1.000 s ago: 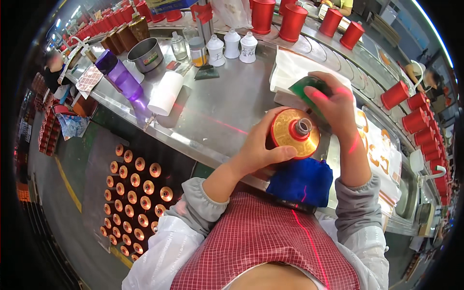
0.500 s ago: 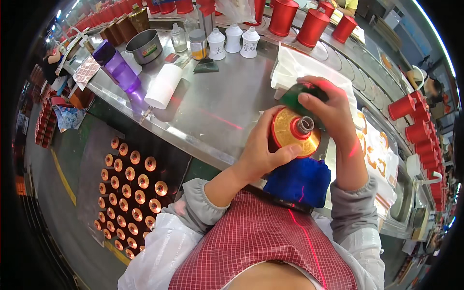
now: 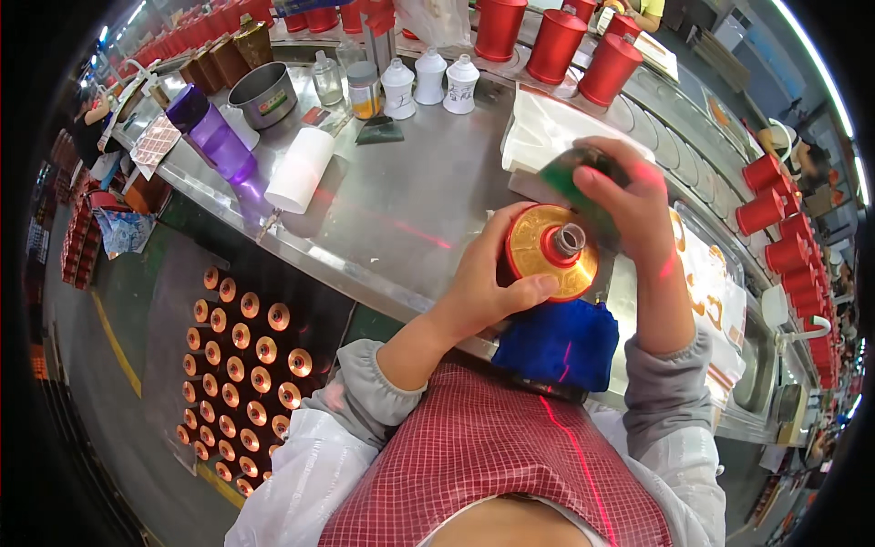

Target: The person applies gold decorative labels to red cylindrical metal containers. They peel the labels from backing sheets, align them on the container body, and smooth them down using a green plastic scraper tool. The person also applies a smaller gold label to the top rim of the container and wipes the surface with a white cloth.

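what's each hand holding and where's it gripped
Left hand grips the gold-topped bottle around its side; right hand holds a green pad against it.

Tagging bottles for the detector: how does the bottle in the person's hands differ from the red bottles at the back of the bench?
The held bottle lies tilted, its gold top and bare metal neck toward the camera; the red bottles stand upright. The left hand and right hand grip the held one; the red bottles stand untouched on the steel bench. Both look red-bodied and round.
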The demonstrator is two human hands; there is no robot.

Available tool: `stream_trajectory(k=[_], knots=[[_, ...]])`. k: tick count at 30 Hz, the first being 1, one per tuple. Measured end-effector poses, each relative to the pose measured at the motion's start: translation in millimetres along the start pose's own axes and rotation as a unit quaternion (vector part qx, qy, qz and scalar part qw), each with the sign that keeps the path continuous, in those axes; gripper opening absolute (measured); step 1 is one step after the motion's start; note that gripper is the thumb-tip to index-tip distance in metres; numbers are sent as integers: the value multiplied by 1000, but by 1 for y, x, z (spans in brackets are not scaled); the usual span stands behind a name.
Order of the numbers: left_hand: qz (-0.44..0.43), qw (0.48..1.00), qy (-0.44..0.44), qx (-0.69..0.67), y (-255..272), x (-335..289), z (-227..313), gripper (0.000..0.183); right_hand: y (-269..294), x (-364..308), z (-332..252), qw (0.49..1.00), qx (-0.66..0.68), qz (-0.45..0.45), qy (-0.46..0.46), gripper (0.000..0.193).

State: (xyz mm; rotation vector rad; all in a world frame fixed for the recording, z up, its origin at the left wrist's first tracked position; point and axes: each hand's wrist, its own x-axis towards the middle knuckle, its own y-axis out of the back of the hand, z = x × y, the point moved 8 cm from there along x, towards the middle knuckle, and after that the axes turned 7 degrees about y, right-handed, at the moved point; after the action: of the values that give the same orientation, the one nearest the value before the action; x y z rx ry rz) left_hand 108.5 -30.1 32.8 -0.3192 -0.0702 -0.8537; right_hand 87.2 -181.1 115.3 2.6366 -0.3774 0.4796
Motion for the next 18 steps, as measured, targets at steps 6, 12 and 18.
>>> stream_trajectory(k=[6,12,18], knots=[[-89,995,38,-39,-5,7,6,77,12,-6,4,996,76,52,-12,32],[44,997,-38,50,2,-9,4,77,5,0,4,1000,16,-6,-8,30],[-13,1000,14,-3,-3,-4,9,75,-22,29,-19,984,5,-178,25,32]])
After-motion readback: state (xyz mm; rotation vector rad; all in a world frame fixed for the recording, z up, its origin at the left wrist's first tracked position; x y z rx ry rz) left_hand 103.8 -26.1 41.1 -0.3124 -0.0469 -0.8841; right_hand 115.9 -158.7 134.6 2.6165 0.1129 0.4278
